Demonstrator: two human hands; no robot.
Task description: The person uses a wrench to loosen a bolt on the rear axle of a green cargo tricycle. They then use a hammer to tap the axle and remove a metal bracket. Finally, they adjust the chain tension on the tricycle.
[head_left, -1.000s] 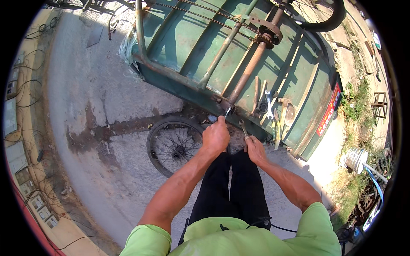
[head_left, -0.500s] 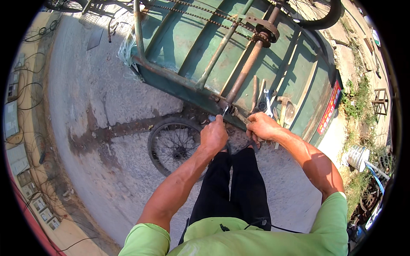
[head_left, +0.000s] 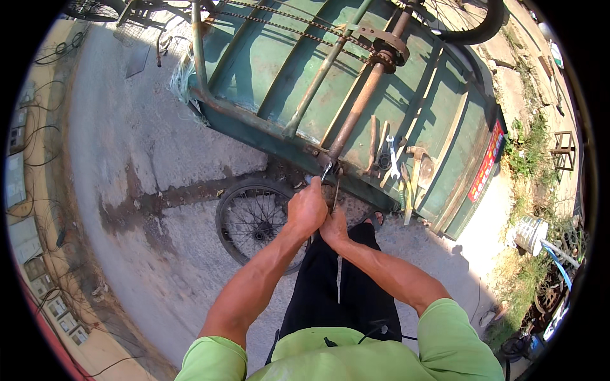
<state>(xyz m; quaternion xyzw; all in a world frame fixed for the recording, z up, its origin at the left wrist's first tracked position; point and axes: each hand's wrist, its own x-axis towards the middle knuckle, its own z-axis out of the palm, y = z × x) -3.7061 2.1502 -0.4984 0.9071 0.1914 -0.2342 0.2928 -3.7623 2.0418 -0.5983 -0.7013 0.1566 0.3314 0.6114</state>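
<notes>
My left hand (head_left: 307,207) is closed on a silver wrench (head_left: 326,171) set at the end of a rusty axle (head_left: 354,116) on an overturned green cart body (head_left: 286,89). Just right of and below it, my right hand (head_left: 333,225) grips a second, duller wrench (head_left: 337,185), upright at the same axle end and partly hidden. A hammer (head_left: 424,166), a silver open-end wrench (head_left: 392,155), pliers (head_left: 406,193) and rods lie on the cart's underside, right of the axle.
A loose spoked wheel (head_left: 249,225) lies on the concrete beside my legs. Chains (head_left: 279,22) cross the cart's top. A white bucket (head_left: 529,236) and weeds border the right; wall boxes and cables (head_left: 25,238) line the left.
My right hand first rose with its wrench toward the axle end, then swung down and left beside my left hand. My left hand has shifted slightly left.
</notes>
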